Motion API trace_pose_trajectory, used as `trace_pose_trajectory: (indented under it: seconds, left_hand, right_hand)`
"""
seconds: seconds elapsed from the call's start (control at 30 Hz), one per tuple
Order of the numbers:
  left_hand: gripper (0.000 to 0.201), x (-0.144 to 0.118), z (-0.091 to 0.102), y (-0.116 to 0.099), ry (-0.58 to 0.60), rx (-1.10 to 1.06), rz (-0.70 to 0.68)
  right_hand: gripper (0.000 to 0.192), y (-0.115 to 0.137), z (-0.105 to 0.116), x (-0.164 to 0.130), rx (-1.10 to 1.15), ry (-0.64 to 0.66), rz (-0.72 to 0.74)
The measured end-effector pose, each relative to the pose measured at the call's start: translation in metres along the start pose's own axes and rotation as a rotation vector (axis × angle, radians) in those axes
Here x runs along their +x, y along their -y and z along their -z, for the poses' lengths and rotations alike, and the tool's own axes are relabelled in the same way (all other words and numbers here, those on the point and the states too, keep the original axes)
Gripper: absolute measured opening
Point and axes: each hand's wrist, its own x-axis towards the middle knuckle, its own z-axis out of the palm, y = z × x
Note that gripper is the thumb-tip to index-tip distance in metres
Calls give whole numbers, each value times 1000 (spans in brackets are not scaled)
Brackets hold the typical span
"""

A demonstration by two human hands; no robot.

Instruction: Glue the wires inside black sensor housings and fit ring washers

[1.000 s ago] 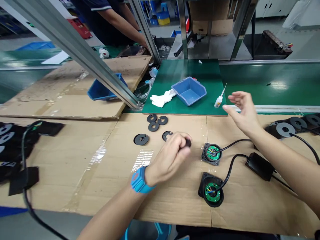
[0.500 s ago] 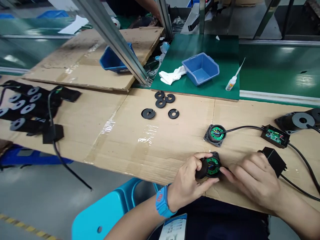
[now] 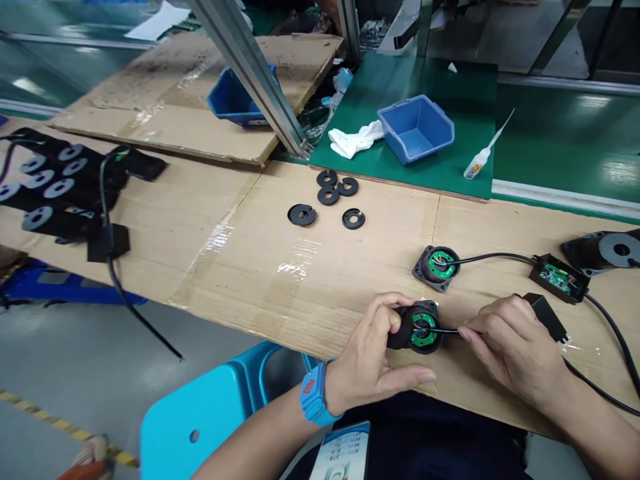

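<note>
Held unit: round black housing (image 3: 419, 328) with green circuit board in its open face, coloured wires at centre; lifted slightly at near edge of cardboard worktop (image 3: 260, 267).
Left hand (image 3: 373, 363): curled around left side of housing, fingers pressed on its rim; blue wristband (image 3: 314, 402) on wrist.
Right hand (image 3: 510, 350): thumb and forefinger pinched on black cable (image 3: 450, 330) just right of housing.
Second unit: matching housing (image 3: 436, 267), green board up, lying flat just beyond held one, own cable running right to small open box with green board (image 3: 559, 278).
Loose parts: five black notched discs (image 3: 327, 197) near far edge of cardboard, well apart from hands.
Far surface: green mat (image 3: 450, 160) carrying blue bin (image 3: 416, 128), white cloth (image 3: 357, 140), small nozzle bottle (image 3: 477, 163).
Left side: rows of black parts with grey rings (image 3: 45, 193), black cord (image 3: 120, 287) trailing off worktop edge.
Structure: slanted aluminium rail (image 3: 250, 67) crossing second blue bin (image 3: 233, 100) on another cardboard sheet.
Below: blue stool (image 3: 210, 413), grey floor.
Hidden or unclear: black adapter box (image 3: 547, 313) partly behind right hand; far-right black unit (image 3: 607, 250) cut off by frame; contact point of cable with board possibly a solder joint, too small to confirm.
</note>
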Motion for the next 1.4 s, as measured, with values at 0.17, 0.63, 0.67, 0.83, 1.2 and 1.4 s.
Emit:
trace_pose_trajectory:
  seconds: [0.17,0.63,0.67,0.83,1.2,1.4]
  left_hand:
    - [22,-2,19,-12,27,122,21]
    - [50,39,37,-21,384,235,-192]
    - [50,43,40,-25,424,271,-193]
    - [44,54,43,-42,485,395,-146]
    - [37,59,44,-32,492,455,-241]
    - [27,62,44,-35,518,542,-356]
  right_hand:
    - [13,0,3,-3,-58,-3,40]
    - [10,0,1,-1,1,16,-12]
    - [10,0,1,0,5,13,-9]
    - [8,-2,0,2,7,14,-15]
    - [7,42,-11,-21,689,-59,-661]
    - [23,65,-49,-8,1090,-150,-856]
